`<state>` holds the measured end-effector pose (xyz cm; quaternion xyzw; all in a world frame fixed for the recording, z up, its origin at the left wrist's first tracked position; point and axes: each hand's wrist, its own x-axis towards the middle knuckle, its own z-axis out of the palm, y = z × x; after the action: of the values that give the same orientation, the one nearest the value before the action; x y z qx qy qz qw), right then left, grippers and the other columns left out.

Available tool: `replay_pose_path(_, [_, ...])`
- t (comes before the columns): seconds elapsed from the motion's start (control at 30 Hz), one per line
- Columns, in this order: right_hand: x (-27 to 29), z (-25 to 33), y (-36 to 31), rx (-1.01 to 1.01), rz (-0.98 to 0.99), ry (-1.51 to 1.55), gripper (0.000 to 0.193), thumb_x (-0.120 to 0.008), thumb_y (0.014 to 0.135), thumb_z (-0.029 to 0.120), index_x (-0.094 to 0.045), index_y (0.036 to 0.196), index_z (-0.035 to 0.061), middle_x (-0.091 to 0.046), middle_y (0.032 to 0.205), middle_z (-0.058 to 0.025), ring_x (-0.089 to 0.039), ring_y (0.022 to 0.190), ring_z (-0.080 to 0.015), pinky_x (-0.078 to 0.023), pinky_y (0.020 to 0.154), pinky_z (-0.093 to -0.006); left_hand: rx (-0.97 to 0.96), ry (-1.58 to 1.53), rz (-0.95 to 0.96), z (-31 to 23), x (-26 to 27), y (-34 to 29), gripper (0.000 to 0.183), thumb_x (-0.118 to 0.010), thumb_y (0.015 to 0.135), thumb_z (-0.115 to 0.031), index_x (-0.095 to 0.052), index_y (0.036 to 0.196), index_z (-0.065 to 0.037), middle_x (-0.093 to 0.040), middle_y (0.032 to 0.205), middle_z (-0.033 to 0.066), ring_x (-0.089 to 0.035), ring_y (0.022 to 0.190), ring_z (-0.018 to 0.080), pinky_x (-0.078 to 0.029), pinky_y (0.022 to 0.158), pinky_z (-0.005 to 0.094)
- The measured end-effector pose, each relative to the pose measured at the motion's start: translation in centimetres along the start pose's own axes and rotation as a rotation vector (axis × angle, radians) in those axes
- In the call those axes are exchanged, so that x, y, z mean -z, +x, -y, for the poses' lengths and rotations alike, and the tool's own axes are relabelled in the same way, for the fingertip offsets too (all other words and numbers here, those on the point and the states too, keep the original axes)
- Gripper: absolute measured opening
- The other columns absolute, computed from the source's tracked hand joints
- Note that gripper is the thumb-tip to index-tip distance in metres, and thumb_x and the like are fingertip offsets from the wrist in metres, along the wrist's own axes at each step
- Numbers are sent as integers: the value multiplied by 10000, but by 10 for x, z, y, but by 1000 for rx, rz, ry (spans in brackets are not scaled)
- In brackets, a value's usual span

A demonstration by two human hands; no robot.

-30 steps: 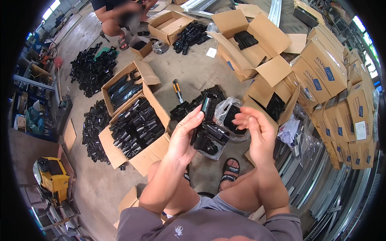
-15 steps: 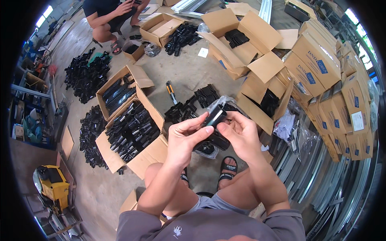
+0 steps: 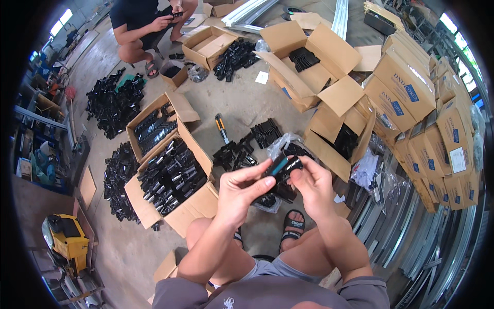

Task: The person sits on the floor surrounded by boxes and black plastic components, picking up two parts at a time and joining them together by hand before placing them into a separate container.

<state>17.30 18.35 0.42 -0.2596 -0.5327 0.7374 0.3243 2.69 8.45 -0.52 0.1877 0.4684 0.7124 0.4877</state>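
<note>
Above my knees, my left hand [image 3: 237, 189] pinches a glossy black plastic part [image 3: 278, 167] between thumb and fingers. My right hand [image 3: 315, 181] closes on its other end, where a curved shiny black piece shows. Whether these are two joined parts or one is unclear. Under the hands lie more black parts [image 3: 242, 153] and a clear plastic bag [image 3: 288, 140], partly hidden by my fingers. Just beyond them rests a hand tool with orange-and-black handles [image 3: 221, 129].
To the left, an open carton [image 3: 198, 206] holds black parts, with another carton [image 3: 135, 131] behind it and loose heaps [image 3: 116, 103] alongside. Open cartons [image 3: 334, 62] and stacked boxes [image 3: 411, 82] stand right, above metal profiles [image 3: 391, 242]. Another person [image 3: 139, 33] sits far left, holding something black.
The black part has turned in my fingers, now showing a teal sheen and a curved piece at its right. The other person's hands have shifted slightly. My view has moved slightly.
</note>
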Motion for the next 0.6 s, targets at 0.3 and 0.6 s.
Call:
replay_pose_path(0.3, [2,-1,-3,66,26,23,409,-696,924,254,-580,1193,-32,-589,961,15,-504,817,-34,-400,703,-188,-219,150,86,-5,-2,-6,375,-774,772,63,-702,1134,-4,-689,1151,159,-648,1022,147,-510,911,279])
replay_pose_path(0.6, [4,-6,-3,58,39,31,459,-713,910,274,-556,1198,-46,-610,985,-12,-549,856,-50,-425,732,-183,-245,188,97,-2,-1,-4,390,-780,784,25,-695,1162,-22,-692,1161,127,-634,1016,120,-507,883,255])
